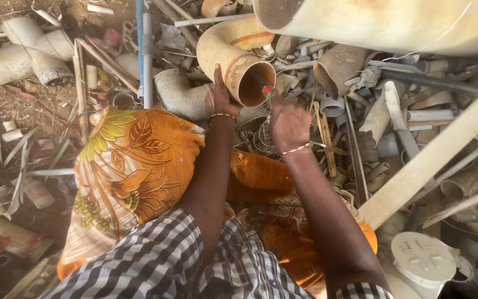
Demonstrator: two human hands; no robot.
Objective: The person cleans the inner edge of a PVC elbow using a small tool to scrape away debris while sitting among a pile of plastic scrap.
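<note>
A tan curved pipe elbow [233, 47] lies on a heap of scrap plastic pipes, its open mouth facing me. My left hand [222, 94] grips the rim of that mouth from the left, thumb up along its side. My right hand [287, 119] reaches just right of the mouth, its fingers blurred; a small red and green thing [268, 92] shows at the fingertips, and I cannot tell if they hold it. Both wrists wear thin bangles.
An orange flowered cloth [134, 166] covers my lap. A grey pipe bend [181, 94] lies left of the elbow. A very wide pale pipe [394, 22] crosses the top right. Long white pipes [432, 155], a round white cap [422, 258] and loose fittings crowd the right.
</note>
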